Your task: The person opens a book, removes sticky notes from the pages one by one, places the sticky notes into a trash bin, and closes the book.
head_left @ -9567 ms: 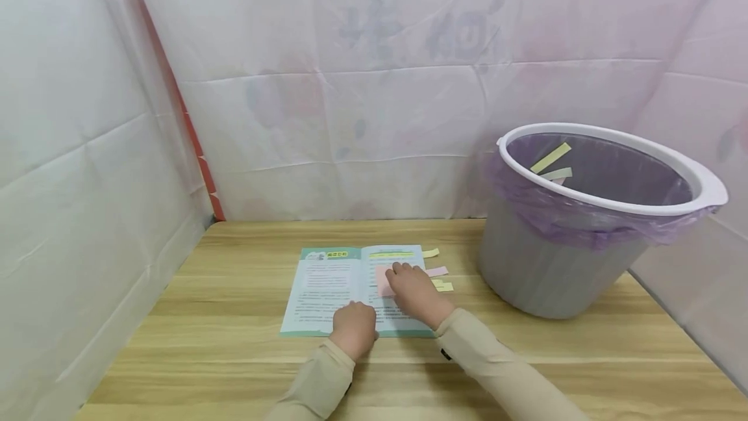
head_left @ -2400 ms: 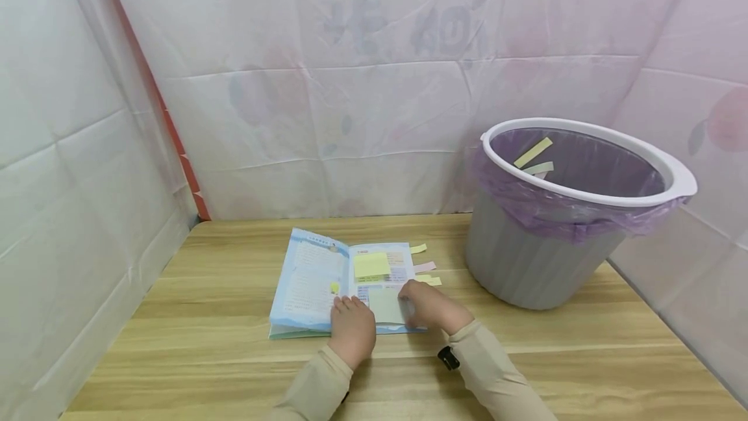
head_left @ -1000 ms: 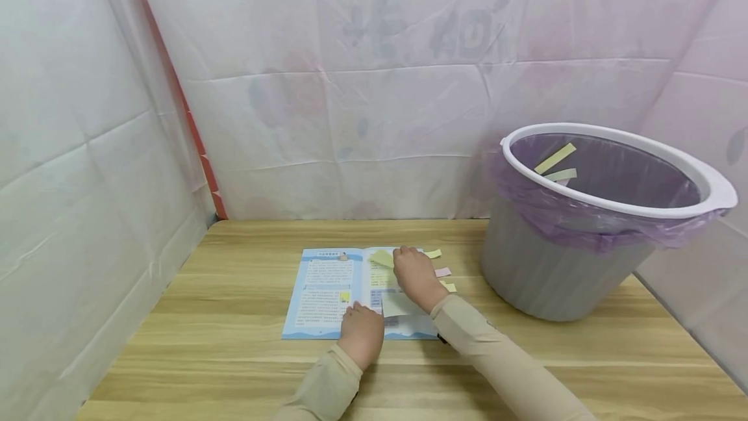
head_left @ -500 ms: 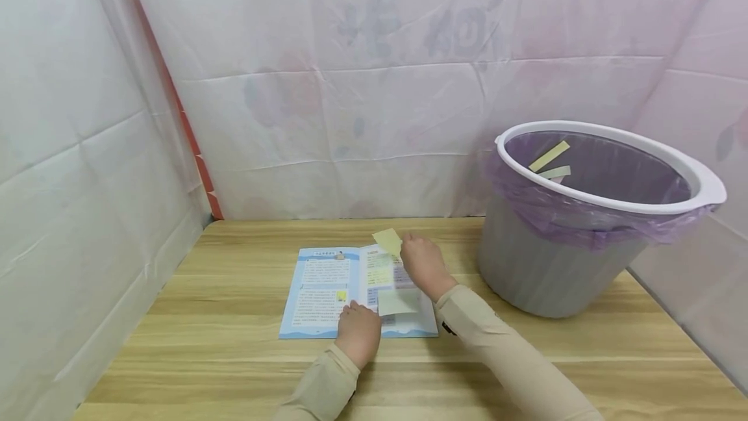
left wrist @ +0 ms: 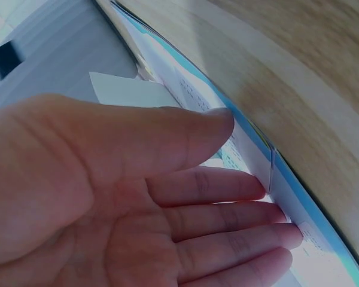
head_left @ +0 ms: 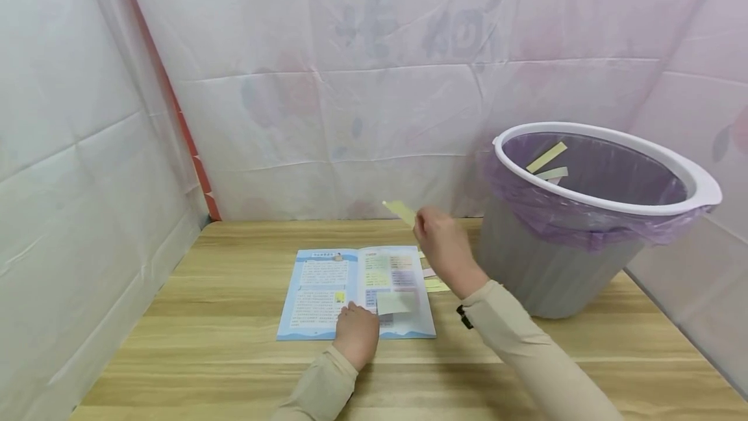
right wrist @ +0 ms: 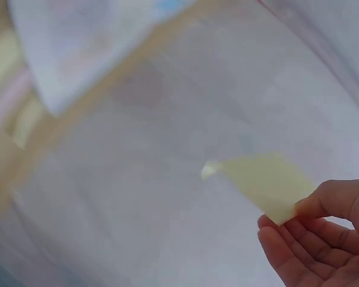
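Observation:
An open booklet (head_left: 318,278) with blue-edged pages lies on the wooden table. My left hand (head_left: 358,333) rests on its lower middle near the fold; in the left wrist view the fingers (left wrist: 227,215) are straight, their tips at the page. Raised above the booklet's upper right, my right hand (head_left: 447,245) pinches a yellow sticky note (right wrist: 269,182) between thumb and fingers, one corner of the note curled. A pale green sticky note (head_left: 395,303) stays on the right-hand page. Yellow and pink tabs (head_left: 435,285) stick out past the booklet's right edge.
A grey trash bin (head_left: 540,278) with a white rim and purple liner stands to the right of the booklet. Several paper strips (head_left: 547,157) cling inside it. Pale sheeting (head_left: 327,115) hangs behind the table (head_left: 193,356) and along both sides.
The booklet's page was turned from green-edged to blue-edged. My right hand has peeled the yellow sticky note off the right page and lifted it up and rightward. My left hand stays on the booklet.

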`<state>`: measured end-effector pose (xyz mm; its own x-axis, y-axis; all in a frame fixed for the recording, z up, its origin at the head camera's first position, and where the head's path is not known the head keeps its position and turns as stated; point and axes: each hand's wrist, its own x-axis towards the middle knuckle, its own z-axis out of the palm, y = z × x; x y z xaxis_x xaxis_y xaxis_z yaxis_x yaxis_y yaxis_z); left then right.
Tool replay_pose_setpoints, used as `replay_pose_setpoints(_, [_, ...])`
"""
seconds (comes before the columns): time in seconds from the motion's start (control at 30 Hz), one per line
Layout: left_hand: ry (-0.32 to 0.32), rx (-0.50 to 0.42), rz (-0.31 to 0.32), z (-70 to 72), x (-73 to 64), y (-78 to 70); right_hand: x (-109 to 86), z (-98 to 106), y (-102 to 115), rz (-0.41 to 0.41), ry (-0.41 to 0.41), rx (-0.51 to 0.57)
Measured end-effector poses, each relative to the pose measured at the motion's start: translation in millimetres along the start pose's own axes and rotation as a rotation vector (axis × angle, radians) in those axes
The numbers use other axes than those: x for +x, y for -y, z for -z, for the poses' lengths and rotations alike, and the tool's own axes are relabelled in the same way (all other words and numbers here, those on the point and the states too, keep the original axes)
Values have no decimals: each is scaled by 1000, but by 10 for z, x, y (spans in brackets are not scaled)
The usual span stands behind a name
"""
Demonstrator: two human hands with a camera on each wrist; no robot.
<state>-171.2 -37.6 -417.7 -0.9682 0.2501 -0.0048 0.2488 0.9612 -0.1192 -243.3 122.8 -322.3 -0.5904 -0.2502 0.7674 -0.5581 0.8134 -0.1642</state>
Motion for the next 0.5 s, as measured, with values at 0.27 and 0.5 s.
replay_pose_setpoints(0.27, [25, 10, -6, 20, -5, 10, 248, 1013, -18, 57, -480, -48])
replay_pose_setpoints(0.5, [57, -4, 20, 44, -5, 3, 295, 1654, -353, -202, -593, -202])
